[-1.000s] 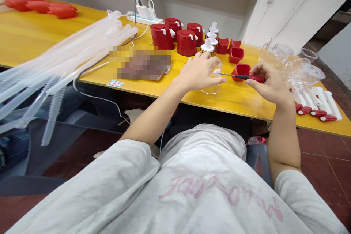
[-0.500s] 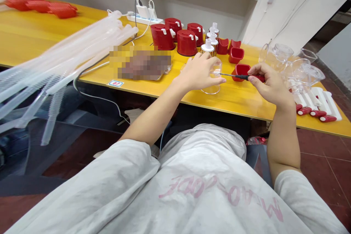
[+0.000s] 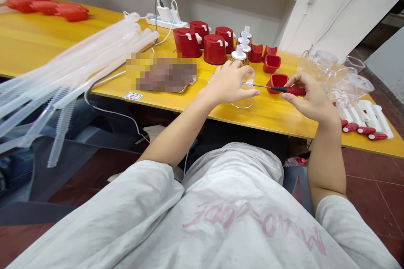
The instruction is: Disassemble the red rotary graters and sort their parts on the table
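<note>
My left hand (image 3: 229, 84) is closed around a clear plastic cup-like part (image 3: 243, 103), which lies near the table's front edge and is partly hidden by the fingers. From the right, my right hand (image 3: 311, 96) holds a screwdriver (image 3: 295, 90) with a red and black handle between thumb and fingers. Its thin shaft runs level to the left, and the tip reaches the clear part by my left fingers; the exact contact point cannot be made out. Just behind the screwdriver stands a small red square cup (image 3: 278, 80).
Several red housings (image 3: 215, 49) and white-topped cylinders (image 3: 239, 53) stand behind my hands. Clear plastic containers (image 3: 345, 82) and white parts with red handles (image 3: 375, 119) lie at right. Translucent corrugated tubes (image 3: 94, 54) overhang the yellow table (image 3: 268, 115) at left, near a power strip (image 3: 167, 22).
The fingers of my right hand have opened a little on the screwdriver, so more of its red handle shows. My left hand and the clear part have stayed put.
</note>
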`<action>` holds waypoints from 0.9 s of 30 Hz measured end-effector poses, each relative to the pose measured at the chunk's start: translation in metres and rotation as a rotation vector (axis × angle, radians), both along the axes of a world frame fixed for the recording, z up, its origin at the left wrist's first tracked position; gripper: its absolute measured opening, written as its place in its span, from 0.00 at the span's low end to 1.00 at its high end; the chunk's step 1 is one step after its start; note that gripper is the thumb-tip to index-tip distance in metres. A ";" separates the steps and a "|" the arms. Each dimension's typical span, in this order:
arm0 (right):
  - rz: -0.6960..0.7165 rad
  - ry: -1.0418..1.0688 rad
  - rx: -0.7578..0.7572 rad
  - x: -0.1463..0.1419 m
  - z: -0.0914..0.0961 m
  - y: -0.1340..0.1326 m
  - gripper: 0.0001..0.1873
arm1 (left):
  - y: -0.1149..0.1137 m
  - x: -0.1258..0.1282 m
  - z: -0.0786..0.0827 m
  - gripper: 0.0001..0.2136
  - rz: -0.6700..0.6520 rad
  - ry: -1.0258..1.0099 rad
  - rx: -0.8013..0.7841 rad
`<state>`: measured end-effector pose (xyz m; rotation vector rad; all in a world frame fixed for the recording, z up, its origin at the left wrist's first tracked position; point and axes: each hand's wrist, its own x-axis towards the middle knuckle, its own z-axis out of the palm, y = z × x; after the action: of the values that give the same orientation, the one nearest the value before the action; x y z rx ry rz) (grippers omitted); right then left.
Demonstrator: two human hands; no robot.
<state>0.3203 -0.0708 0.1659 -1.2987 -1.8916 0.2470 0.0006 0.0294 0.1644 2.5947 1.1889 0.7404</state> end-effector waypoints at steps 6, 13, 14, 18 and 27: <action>-0.077 -0.072 -0.031 -0.005 0.002 -0.001 0.14 | 0.001 0.000 -0.002 0.31 -0.003 -0.015 0.010; -0.023 0.030 -0.003 -0.002 -0.006 0.003 0.15 | 0.001 0.000 -0.001 0.31 0.000 0.002 0.015; -0.016 0.046 -0.007 -0.001 -0.007 0.004 0.17 | 0.001 0.000 -0.001 0.32 -0.001 0.004 0.014; -0.033 0.027 -0.009 0.002 -0.008 0.005 0.20 | 0.001 0.000 -0.001 0.31 -0.002 -0.001 0.008; -0.060 -0.063 -0.003 -0.003 -0.002 0.000 0.11 | 0.003 0.000 -0.004 0.32 -0.005 -0.010 0.023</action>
<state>0.3170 -0.0703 0.1637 -1.3776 -1.9022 0.1802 0.0006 0.0328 0.1606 2.6078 1.1770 0.7699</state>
